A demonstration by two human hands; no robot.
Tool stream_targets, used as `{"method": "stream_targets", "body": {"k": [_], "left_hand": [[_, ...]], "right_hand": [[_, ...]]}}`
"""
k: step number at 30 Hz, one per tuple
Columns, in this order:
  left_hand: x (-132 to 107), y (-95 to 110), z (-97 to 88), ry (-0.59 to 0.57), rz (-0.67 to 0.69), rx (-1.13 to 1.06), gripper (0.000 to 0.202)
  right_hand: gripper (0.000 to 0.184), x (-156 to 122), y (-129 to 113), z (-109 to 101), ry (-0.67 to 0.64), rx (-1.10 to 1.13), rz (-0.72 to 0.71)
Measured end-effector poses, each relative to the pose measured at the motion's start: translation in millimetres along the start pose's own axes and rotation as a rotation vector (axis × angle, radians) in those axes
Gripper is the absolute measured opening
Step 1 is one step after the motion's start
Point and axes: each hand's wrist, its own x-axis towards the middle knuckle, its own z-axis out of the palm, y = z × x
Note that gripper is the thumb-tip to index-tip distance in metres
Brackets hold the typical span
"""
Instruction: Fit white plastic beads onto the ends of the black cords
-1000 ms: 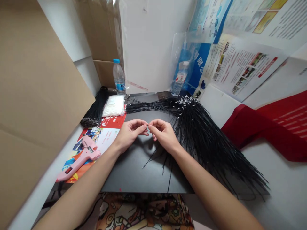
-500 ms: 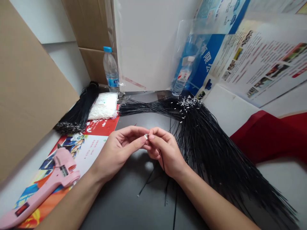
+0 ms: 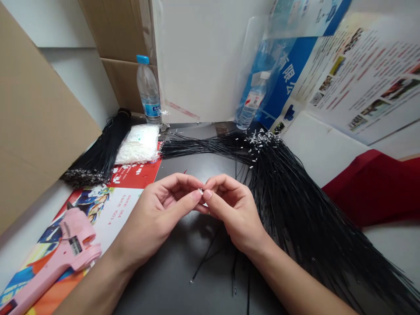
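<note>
My left hand [image 3: 157, 214] and my right hand [image 3: 238, 212] meet over the dark table, fingertips pinched together. A tiny white plastic connector [image 3: 201, 191] shows between the thumbs, held by the left thumb and fingers. The right thumb and forefinger pinch the end of a thin black wire at the connector; the fingers hide most of it now. Whether the wire sits inside the connector I cannot tell. Beside my right hand spreads a big bundle of black wires [image 3: 302, 210] with white connectors [image 3: 262, 139] at its far end. Several loose wire ends lie below my hands.
Another row of black wires [image 3: 200, 146] lies across the back. At left are a bag of white connectors [image 3: 139, 142], a dark wire bundle [image 3: 105, 148] and a pink glue gun [image 3: 74, 245]. Two water bottles [image 3: 149, 92] [image 3: 254, 100] stand behind; cardboard [image 3: 39, 118] rises at left.
The fingertips have drawn closer around the connector, and the wire hanging from my right hand has gone out of sight. The view has shifted slightly.
</note>
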Motion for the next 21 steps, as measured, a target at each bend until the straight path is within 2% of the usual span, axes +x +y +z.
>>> {"method": "stream_targets", "body": {"k": [4,8,21], "left_hand": [[0.4,0.6,-0.4,0.018,-0.001,0.000,0.020],[0.5,1.7,-0.7,0.020,0.016,0.021,0.022],[0.6,3.0,2.2,0.048,0.064,0.103,0.016]], "right_hand": [[0.023,-2.8,-3.3,0.3,0.036,-0.160,-0.075],[0.020,-4.9,-4.0,0.0,0.047,-0.223,-0.076],[0.027,-3.5,-2.0,2.9,0.033,-0.084,-0.005]]}}
